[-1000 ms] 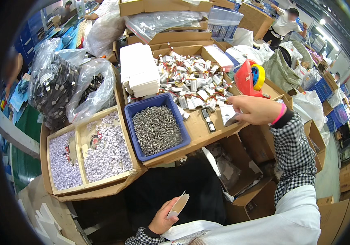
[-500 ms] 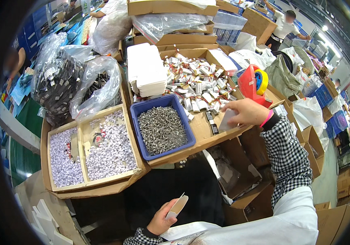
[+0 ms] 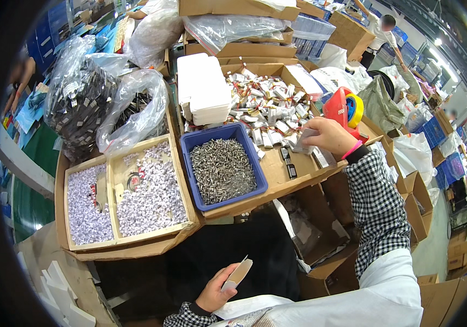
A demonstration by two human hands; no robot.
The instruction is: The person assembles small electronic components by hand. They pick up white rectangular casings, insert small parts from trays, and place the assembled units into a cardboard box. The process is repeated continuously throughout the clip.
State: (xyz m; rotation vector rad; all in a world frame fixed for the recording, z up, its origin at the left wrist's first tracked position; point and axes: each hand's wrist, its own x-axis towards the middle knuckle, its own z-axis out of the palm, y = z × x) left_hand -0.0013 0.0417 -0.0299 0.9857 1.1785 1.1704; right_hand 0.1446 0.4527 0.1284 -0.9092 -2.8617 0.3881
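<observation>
Left hand (image 3: pixel 218 291): thumb and fingers clamped on a small pale box (image 3: pixel 237 274), held low near the lap, seemingly for steadiness; blue bin (image 3: pixel 211 135) of metal pins stands at the front edge, apparently for easy reach; right hand (image 3: pixel 326 137): fingertips closed on a pale flat piece (image 3: pixel 304 143), beside black pieces (image 3: pixel 291 171); wired packs (image 3: pixel 272 115) lie loose behind; red tape dispenser (image 3: pixel 335 106) stands beyond, likely clear of handling.
</observation>
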